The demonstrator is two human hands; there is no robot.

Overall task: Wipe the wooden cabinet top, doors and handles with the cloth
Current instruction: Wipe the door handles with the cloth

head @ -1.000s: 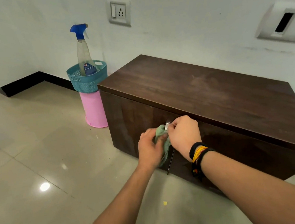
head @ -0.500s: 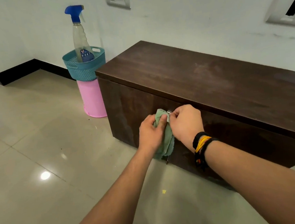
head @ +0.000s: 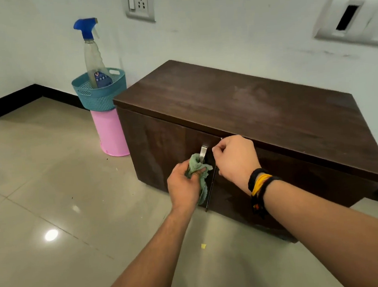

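the green cloth (head: 197, 172) is pinched in the left hand (head: 183, 186) against the lower end of the upright metal handle (head: 203, 152), whose top is now uncovered. the left door (head: 165, 150) is held slightly ajar at its top edge by the curled right hand (head: 235, 158). open floor (head: 49, 178) is left in front of the cabinet (head: 248, 106).

One cabinet (head: 248, 106), cloth (head: 196, 165), bottle (head: 93, 57); two hands (head: 183, 185).

Compared with the earlier views, the left hand (head: 183, 185) and green cloth (head: 197, 172) sit lower on the metal handle (head: 203, 153), exposing its upper part; the left door (head: 173, 154) now stands slightly ajar.
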